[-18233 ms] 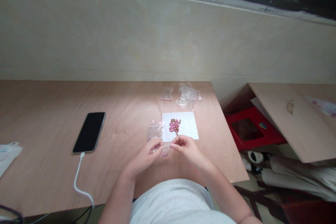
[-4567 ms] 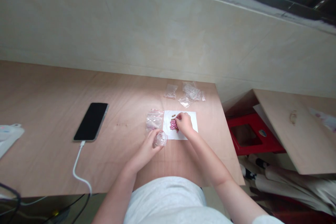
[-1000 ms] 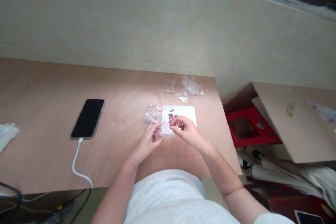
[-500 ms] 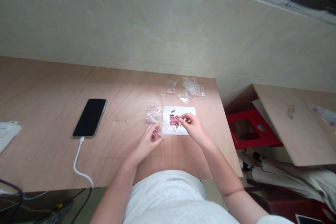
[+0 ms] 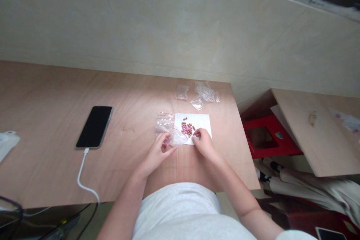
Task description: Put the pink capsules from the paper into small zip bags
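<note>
Several pink round pills (image 5: 185,129) and brown-gold capsules (image 5: 185,119) lie loose on a white sheet of paper (image 5: 204,118). My left hand (image 5: 159,149) is curled at a clear zip bag (image 5: 180,138), its fingers closed on the plastic, and pink pills show through the bag beside the fingers. This bag overlaps the paper's left edge. My right hand (image 5: 204,143) rests low over the paper's right part with thumb and fingers pinched together. What is between those fingertips, if anything, is too small to make out.
More clear bags (image 5: 205,93) lie at the table's (image 5: 135,97) back right, beside a single small bag (image 5: 182,92). A phone (image 5: 95,126) with a white cable (image 5: 81,172) is on the left. Beyond the right edge are a red box (image 5: 258,140) and a person's trouser legs (image 5: 306,191).
My right hand has moved down and slightly left, toward the paper's lower edge. A capsule now shows right of the pill pile, near where its fingertips were. My left hand has stayed put.
</note>
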The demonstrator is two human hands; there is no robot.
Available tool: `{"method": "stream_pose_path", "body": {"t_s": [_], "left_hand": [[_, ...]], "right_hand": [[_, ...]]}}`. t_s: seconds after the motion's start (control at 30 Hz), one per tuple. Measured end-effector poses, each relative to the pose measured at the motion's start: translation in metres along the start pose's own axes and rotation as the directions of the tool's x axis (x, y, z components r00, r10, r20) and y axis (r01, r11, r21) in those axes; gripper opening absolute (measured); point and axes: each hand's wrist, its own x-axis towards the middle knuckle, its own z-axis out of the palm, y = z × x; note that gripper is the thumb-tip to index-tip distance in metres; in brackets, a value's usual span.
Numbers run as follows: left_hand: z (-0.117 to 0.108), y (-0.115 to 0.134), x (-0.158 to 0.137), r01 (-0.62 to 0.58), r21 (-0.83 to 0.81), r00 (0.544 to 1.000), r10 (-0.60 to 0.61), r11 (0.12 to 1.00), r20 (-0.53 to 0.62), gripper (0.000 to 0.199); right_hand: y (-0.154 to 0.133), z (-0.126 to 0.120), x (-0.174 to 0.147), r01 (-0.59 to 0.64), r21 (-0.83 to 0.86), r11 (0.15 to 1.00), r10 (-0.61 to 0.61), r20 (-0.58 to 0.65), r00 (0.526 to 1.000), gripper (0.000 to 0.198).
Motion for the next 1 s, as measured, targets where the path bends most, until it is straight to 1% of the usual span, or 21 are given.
{"method": "stream_pose_path", "body": {"t_s": [0.1,0.17,0.23,0.3,0.37,0.43,0.53,0.6,0.7,0.77,0.87,0.93,1.0], "left_hand": [[0.001,0.002,0.0,-0.012,0.006,1.0,0.012,1.0,-0.004,0.037],[0.003,0.003,0.001,-0.012,0.007,1.0,0.012,1.0,-0.007,0.037],[0.004,0.005,0.001,-0.008,0.002,1.0,0.008,1.0,-0.012,0.036],[0.006,0.005,0.002,-0.001,-0.004,1.0,0.0,1.0,-0.028,0.034],[0.008,0.005,0.002,0.008,-0.015,0.999,-0.008,1.0,-0.04,0.033],[0.009,0.004,0.001,0.019,-0.036,0.999,-0.021,0.999,-0.05,0.035],[0.009,0.003,0.0,0.049,-0.077,0.998,-0.052,0.996,-0.045,0.037],[0.009,0.003,-0.002,0.069,-0.108,0.997,-0.073,0.992,-0.037,0.037],[0.007,0.008,-0.005,0.074,-0.17,0.997,-0.079,0.983,-0.024,0.037],[0.006,0.012,-0.006,0.077,-0.234,0.997,-0.075,0.969,0.018,0.038],[0.003,0.018,-0.007,0.136,-0.341,0.99,-0.113,0.93,0.086,0.038],[0.001,0.02,-0.007,0.186,-0.389,0.982,-0.157,0.902,0.105,0.035],[-0.001,0.021,-0.005,0.22,-0.414,0.975,-0.187,0.883,0.118,0.031]], "right_hand": [[-0.009,-0.006,-0.004,-0.033,0.081,0.996,0.035,-0.017,0.999,0.01],[-0.021,-0.014,-0.012,-0.035,0.181,0.983,0.034,0.009,0.999,0.014],[-0.036,-0.023,-0.021,-0.011,0.296,0.955,-0.013,0.078,0.997,0.022],[-0.05,-0.03,-0.03,0.01,0.385,0.923,-0.071,0.147,0.987,0.025],[-0.06,-0.034,-0.036,0.013,0.431,0.902,-0.1,0.179,0.979,0.024],[-0.065,-0.035,-0.039,0.003,0.461,0.887,-0.099,0.184,0.978,0.026],[-0.064,-0.034,-0.039,-0.013,0.516,0.857,-0.107,0.201,0.974,0.031],[-0.061,-0.031,-0.038,-0.017,0.536,0.844,-0.116,0.213,0.97,0.031],[-0.055,-0.027,-0.036,-0.02,0.531,0.847,-0.093,0.187,0.978,0.026],[-0.051,-0.025,-0.034,-0.032,0.523,0.852,-0.061,0.16,0.985,0.024],[-0.049,-0.027,-0.031,-0.047,0.536,0.843,-0.027,0.13,0.991,0.022],[-0.05,-0.03,-0.03,-0.054,0.557,0.829,-0.018,0.123,0.992,0.022],[-0.051,-0.033,-0.029,-0.069,0.583,0.81,-0.018,0.142,0.99,0.024]]}}
